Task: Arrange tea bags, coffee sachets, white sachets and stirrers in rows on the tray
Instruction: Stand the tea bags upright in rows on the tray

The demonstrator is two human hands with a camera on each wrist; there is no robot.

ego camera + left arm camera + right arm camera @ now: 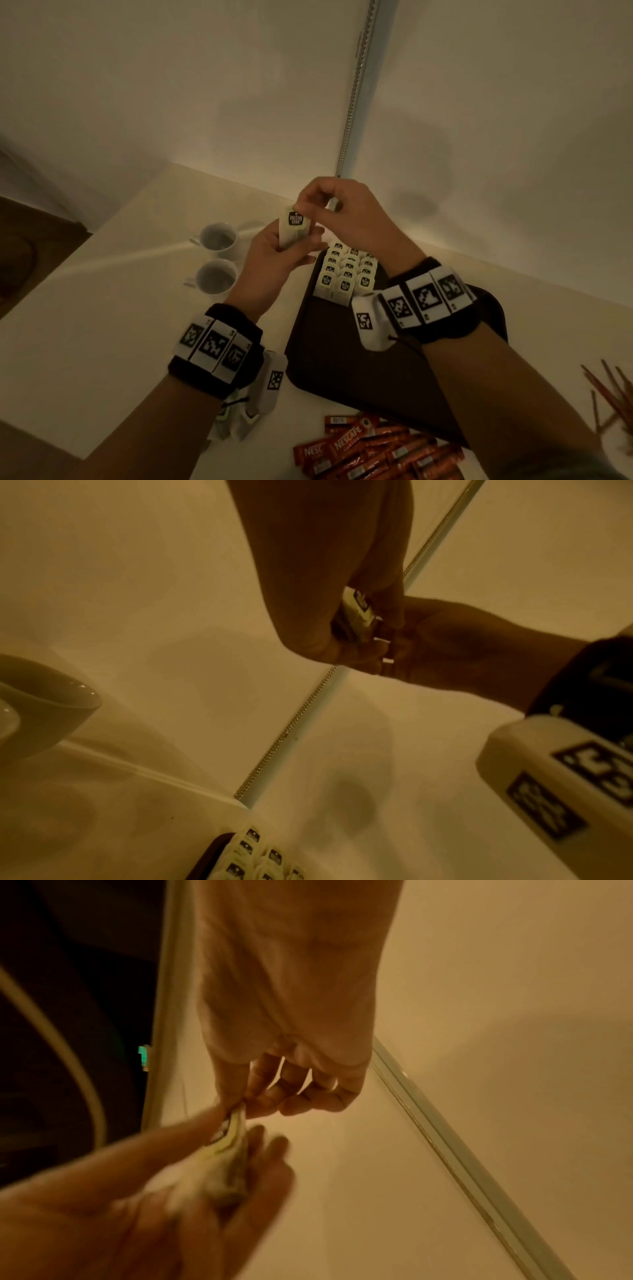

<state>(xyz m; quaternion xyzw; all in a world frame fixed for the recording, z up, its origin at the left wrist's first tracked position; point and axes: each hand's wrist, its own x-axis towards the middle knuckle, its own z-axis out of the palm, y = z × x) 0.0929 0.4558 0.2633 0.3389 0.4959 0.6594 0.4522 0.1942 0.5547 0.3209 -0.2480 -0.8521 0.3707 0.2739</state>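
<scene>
Only the tea bags (pixel 346 270) stand in rows at the far end of the dark tray (pixel 342 359); coffee sachets (pixel 373 448) and stirrers (pixel 609 387) wait on the tabletop (pixel 120 308). The left hand (pixel 274 253) grips a small pale stack of tea bags (pixel 294 228) above the tray's far corner, the right hand (pixel 346 212) pinching the top one.

Left hand (pixel 274 250) and right hand (pixel 342 209) raised together, fingers pinching.

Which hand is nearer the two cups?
Left. The left hand holds tea bags just right of the cups; the right hand is farther right.
</scene>
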